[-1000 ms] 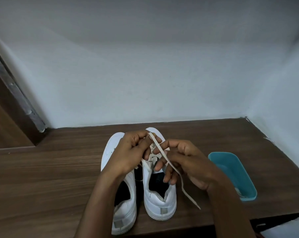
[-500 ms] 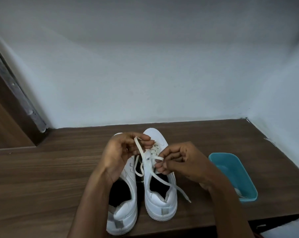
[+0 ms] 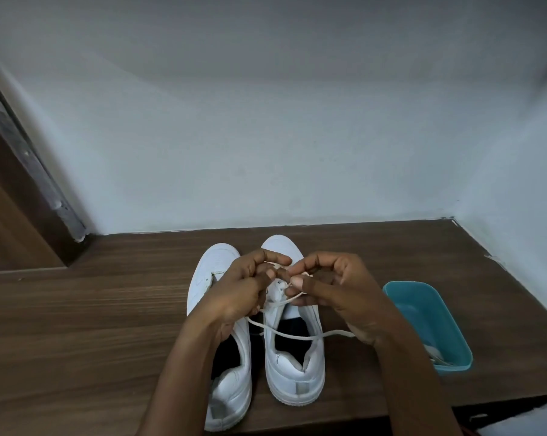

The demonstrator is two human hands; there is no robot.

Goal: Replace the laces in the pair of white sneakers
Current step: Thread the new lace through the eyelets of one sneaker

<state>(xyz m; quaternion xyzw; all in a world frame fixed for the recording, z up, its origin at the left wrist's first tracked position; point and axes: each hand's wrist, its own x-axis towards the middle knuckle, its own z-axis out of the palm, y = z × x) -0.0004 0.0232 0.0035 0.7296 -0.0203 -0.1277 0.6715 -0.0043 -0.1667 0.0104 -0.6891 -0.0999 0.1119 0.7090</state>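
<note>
Two white sneakers stand side by side on the brown wooden table (image 3: 77, 325), toes toward the wall. The left sneaker (image 3: 215, 272) shows no lace. Over the eyelets of the right sneaker (image 3: 292, 369) both hands meet. My left hand (image 3: 244, 294) pinches a white lace (image 3: 284, 330) near the upper eyelets. My right hand (image 3: 335, 294) pinches the same lace close by. A loose stretch of the lace runs across the right sneaker's opening and ends under my right wrist. My fingers hide the eyelets.
A teal plastic tray (image 3: 454, 338) sits on the table right of the shoes, with white laces in its near end. A white wall runs behind and to the right. The table's front edge lies just below the heels.
Both hands have come together over the right sneaker's eyelets. The lace's free end, earlier hanging toward the front edge, now lies across the shoe's opening.
</note>
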